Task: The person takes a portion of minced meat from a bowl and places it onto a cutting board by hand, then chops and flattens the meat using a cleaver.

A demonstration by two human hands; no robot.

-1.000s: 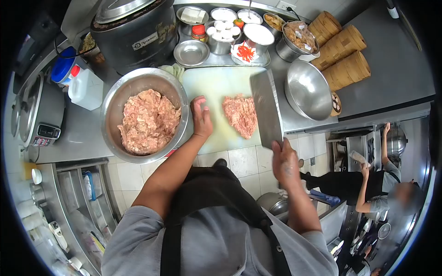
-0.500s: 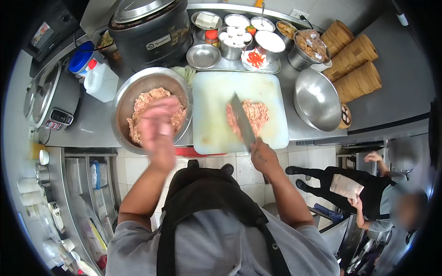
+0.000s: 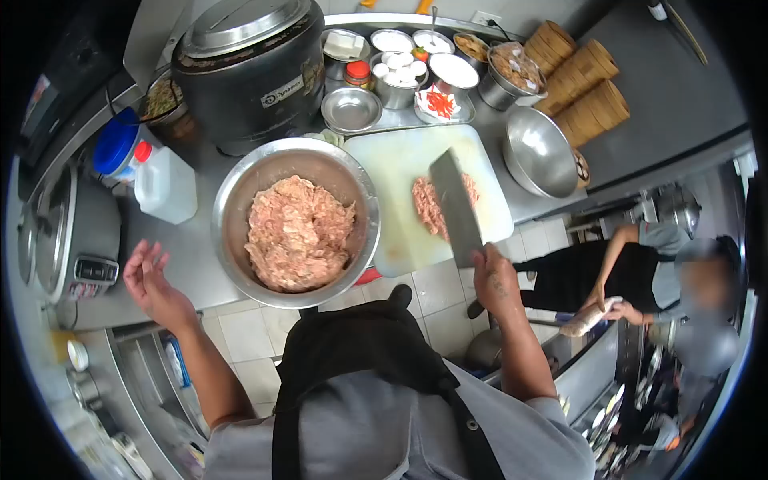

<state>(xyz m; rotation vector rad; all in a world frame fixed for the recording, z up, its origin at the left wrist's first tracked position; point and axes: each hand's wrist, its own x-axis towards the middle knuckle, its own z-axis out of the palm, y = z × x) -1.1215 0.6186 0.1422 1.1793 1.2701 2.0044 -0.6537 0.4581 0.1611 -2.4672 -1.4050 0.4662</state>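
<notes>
My right hand (image 3: 494,280) grips the handle of a cleaver (image 3: 458,206), its broad blade held over the white cutting board (image 3: 384,240). Partly behind the blade, a flattened patch of minced meat (image 3: 428,206) lies on the board. To the left, a large steel bowl (image 3: 230,232) holds a big mound of minced meat (image 3: 296,232) and overlaps the board's left side. My left hand (image 3: 152,276) is off to the left of the bowl, palm up with fingers loosely curled and apart, holding nothing.
A white jug (image 3: 166,188) and a black cooker (image 3: 248,80) stand left and behind. Several small bowls sit on a tray (image 3: 384,124) at the back. An empty steel bowl (image 3: 540,152) and bamboo steamers (image 3: 592,116) are right. A co-worker (image 3: 608,272) holds a package.
My left hand has moved from above the bowl out to its left. The cleaver has turned, showing more of its flat side. The view has shifted, and the co-worker has brought both hands to the package.
</notes>
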